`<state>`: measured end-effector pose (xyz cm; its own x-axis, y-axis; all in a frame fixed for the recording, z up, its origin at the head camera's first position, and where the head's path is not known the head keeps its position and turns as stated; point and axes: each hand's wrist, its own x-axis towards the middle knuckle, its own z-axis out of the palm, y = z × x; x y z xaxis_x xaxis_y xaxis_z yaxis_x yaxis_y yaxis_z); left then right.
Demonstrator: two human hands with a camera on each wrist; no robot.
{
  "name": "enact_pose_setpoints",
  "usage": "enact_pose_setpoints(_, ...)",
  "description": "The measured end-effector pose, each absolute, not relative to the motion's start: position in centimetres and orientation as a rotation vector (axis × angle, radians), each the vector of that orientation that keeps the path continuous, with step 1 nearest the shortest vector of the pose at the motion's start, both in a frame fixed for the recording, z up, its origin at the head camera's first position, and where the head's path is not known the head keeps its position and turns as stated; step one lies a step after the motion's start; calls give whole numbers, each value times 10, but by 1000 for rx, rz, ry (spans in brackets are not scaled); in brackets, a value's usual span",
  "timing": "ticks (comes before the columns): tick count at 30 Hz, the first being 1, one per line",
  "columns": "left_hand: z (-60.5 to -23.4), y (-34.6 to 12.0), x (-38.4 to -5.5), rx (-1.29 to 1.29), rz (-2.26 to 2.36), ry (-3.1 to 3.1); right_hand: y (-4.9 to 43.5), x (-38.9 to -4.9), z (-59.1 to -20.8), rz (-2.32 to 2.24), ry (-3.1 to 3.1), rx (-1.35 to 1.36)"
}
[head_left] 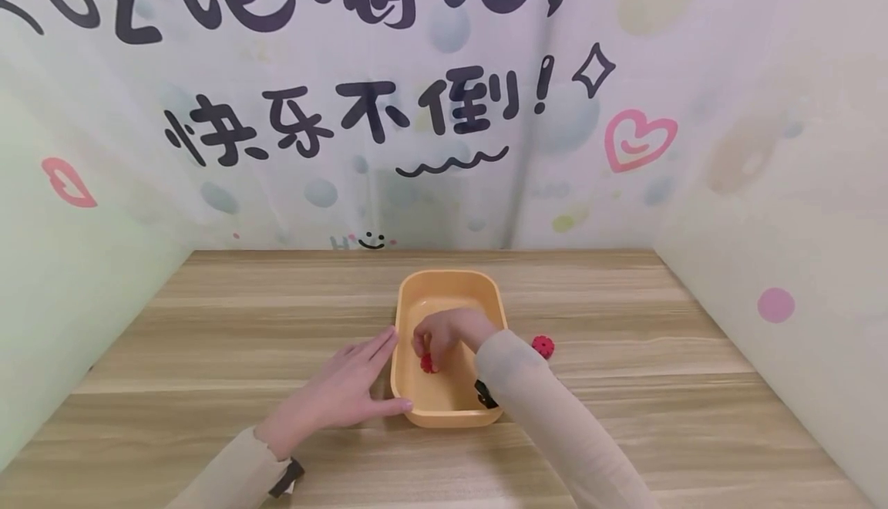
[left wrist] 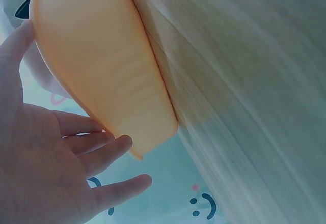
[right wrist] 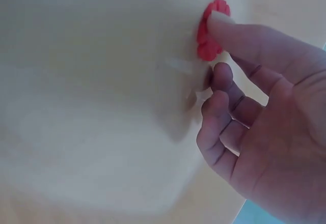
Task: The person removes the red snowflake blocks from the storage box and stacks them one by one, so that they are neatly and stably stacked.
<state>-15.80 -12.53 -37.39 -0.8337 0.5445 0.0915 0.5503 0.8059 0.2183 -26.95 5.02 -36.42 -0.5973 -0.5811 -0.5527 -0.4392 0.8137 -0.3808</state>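
A yellow-orange plastic box (head_left: 452,419) with rounded corners stands on the table, its inner floor partly hidden by my right arm. Inside it, my right hand (head_left: 449,329) pinches a small red notched disc (head_left: 427,363). The right wrist view shows the thumb on this red disc (right wrist: 206,47), close to the box floor; the other fingers curl loosely below. My left hand (head_left: 347,385) rests against the box's left side, fairly straight fingers along the wall and thumb at the near rim. In the left wrist view the fingers touch the box's outer wall (left wrist: 102,56).
A second red notched disc (head_left: 543,346) lies on the wooden table (head_left: 624,301) just right of the box, beside my right forearm. A printed curtain (head_left: 444,208) closes off the back, and pale walls (head_left: 777,208) stand at both sides.
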Motion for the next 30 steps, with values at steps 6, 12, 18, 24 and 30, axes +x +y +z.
enact_pose_setpoints(6,-375,-126,-158,-900,-384,-2958,50,-272,-367,-327,2269,-781)
enact_pose_setpoints(12,-376,-126,-159,-898,-390,-2957,49,-272,-367,-400,2264,-702)
enact_pose_setpoints(18,-376,-125,-160,-882,-388,-2966,49,-272,-369,-476,2190,-634)
enact_pose_setpoints(24,-375,-125,-159,-869,-393,-2977,50,-272,-369,-464,2173,-635)
enact_pose_setpoints(30,-374,-125,-158,-878,-393,-2974,50,-272,-370,-440,2181,-651)
